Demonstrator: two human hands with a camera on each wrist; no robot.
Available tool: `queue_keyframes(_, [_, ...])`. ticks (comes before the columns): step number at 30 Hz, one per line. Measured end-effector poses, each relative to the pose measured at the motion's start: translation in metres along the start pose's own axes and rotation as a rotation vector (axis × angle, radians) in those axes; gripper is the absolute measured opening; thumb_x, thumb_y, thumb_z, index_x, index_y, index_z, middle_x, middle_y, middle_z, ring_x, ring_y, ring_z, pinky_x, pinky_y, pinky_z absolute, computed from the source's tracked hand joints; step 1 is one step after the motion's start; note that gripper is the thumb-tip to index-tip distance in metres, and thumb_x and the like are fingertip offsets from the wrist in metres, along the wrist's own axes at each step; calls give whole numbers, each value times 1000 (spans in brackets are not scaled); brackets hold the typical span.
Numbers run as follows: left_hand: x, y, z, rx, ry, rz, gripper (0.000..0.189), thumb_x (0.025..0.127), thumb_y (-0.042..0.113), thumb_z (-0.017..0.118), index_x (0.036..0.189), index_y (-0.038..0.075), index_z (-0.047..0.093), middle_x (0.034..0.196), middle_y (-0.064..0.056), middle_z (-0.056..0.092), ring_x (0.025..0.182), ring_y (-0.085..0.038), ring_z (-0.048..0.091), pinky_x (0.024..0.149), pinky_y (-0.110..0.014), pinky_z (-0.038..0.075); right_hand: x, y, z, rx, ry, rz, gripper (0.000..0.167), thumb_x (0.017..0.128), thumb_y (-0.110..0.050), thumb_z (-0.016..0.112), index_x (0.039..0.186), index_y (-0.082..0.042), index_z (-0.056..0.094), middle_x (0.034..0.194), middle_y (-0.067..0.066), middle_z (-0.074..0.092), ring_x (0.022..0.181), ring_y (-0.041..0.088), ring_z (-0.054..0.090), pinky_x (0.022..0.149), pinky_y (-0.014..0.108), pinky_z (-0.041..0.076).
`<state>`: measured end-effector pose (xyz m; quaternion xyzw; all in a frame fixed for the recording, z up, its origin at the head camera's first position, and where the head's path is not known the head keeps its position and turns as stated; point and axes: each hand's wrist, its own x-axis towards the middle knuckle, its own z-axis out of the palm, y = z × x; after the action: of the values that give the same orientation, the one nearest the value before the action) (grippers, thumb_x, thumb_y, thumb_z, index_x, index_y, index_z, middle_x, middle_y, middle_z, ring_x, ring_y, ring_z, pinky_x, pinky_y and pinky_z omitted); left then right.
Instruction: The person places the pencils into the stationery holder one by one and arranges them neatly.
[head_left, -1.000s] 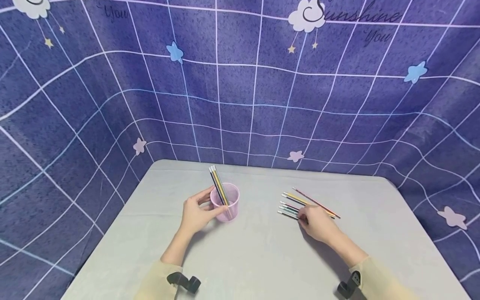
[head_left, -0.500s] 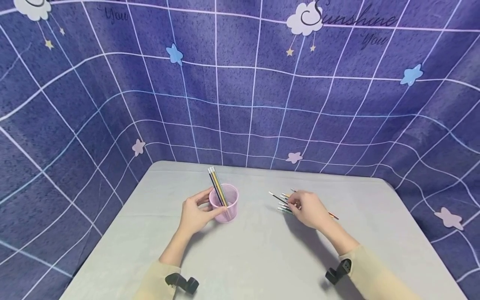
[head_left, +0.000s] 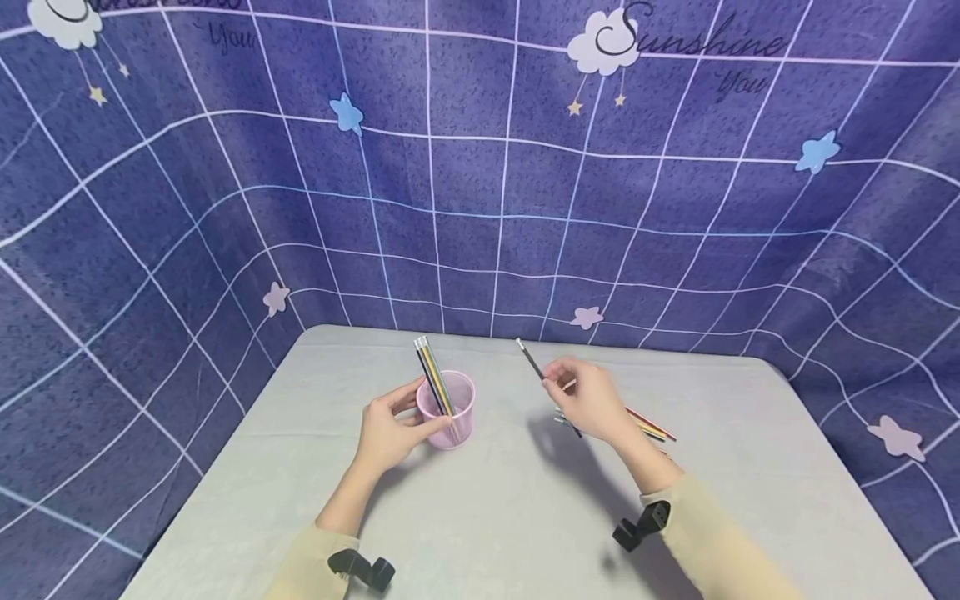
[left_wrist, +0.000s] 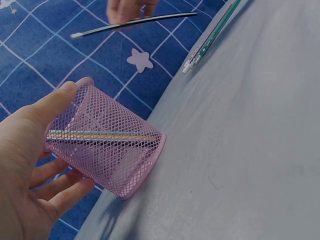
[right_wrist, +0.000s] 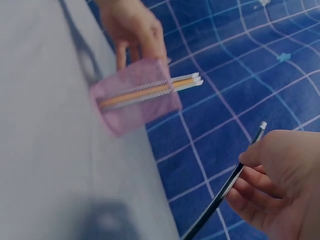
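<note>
A pink mesh pencil cup (head_left: 459, 429) stands on the table, with my left hand (head_left: 392, 427) gripping its side, thumb at the rim. Several pencils (head_left: 433, 375), yellow among them, lean inside it toward the left. In the left wrist view they show through the mesh cup (left_wrist: 110, 135). My right hand (head_left: 588, 398) pinches one dark pencil (head_left: 530, 358) between thumb and fingers, held above the table with its white-tipped end up and to the left. The right wrist view shows this dark pencil (right_wrist: 220, 195) slanting across my fingers.
Several more pencils (head_left: 651, 427) lie on the grey tabletop (head_left: 480, 533), partly hidden under my right hand; red and yellow ones show. Green pencils (left_wrist: 207, 45) appear in the left wrist view. A blue curtain with a grid pattern (head_left: 480, 192) hangs behind the table.
My right hand has picked a dark pencil from the loose pile, lifted it and moved left toward the cup. My left hand keeps its grip on the cup.
</note>
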<state>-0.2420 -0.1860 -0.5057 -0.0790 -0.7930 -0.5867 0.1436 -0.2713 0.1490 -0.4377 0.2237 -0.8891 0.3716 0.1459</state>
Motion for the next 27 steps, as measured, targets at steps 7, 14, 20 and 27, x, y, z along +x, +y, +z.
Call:
queue_keyframes(7, [0, 0, 0, -14, -4, -9, 79, 68, 16, 103, 138, 4, 69, 123, -20, 78, 113, -39, 77, 90, -43, 70, 17, -24, 1, 159, 84, -5, 6, 98, -8, 73, 104, -6, 72, 90, 7, 77, 83, 18, 73, 71, 26, 66])
queue_keyframes(14, [0, 1, 0, -14, -8, -1, 79, 69, 17, 103, 139, 2, 69, 123, -21, 78, 113, -40, 77, 89, -42, 70, 33, -41, 8, 330, 157, -19, 8, 101, -4, 69, 107, -4, 65, 96, 11, 73, 92, 19, 71, 88, 39, 70])
queue_keyframes(20, [-1, -2, 0, 3, -4, 10, 78, 71, 18, 102, 139, 2, 68, 123, -22, 78, 113, -40, 77, 89, -42, 70, 42, -56, 17, 404, 174, -74, 8, 104, -2, 64, 109, 0, 58, 99, 16, 72, 92, 25, 72, 93, 40, 69])
queue_keyframes(27, [-1, -1, 1, -31, -1, 5, 78, 69, 17, 102, 138, 4, 69, 122, -21, 78, 113, -40, 77, 89, -40, 70, 49, -65, 32, 456, 201, -120, 9, 103, 3, 62, 108, 4, 55, 101, 20, 70, 92, 34, 75, 88, 37, 71])
